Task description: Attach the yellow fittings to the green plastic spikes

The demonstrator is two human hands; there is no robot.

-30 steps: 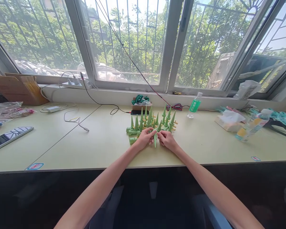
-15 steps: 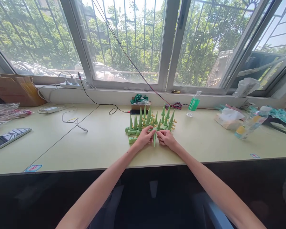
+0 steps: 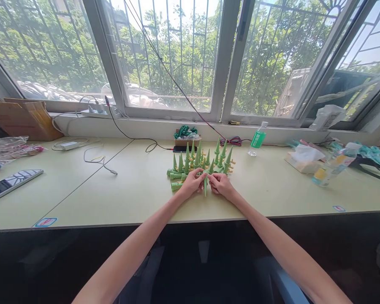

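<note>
Okay, my left hand [image 3: 193, 185] has thumb and forefinger closed in a narrow pinch on a green plastic spike [image 3: 205, 189], near its wider end, with the tip pointing back toward me. My right hand [image 3: 221, 185] is curled in at that same end, fingertips right up beside the left's; whether they pinch the spike itself or some small part, I can't tell, too small and half covered. So the spike is in the gap between the two hands, low over the tabletop [image 3: 256, 200] at the near edge of the cluster. To do this well, I'd let the left pinch be the fixed side, snug but not crushing, and let the right do the fine turning or pressing in line with the spike, as a sideways push would probably tip it. Resting both wrists low should steady things. Just beyond the grip, a crowd of upright spikes [image 3: 196, 159] stands close, so I'd work on the near side and mind the knuckles: one bump could topple several. Spikes on their sides [image 3: 176, 186] lie left of the grip, just beside the left hand, and yellow pegs [image 3: 230, 165] stick out beyond the right hand; elbows low there. The green-labelled bottle [image 3: 257, 139] is well apart, beyond and right of the grip, no bother.
</note>
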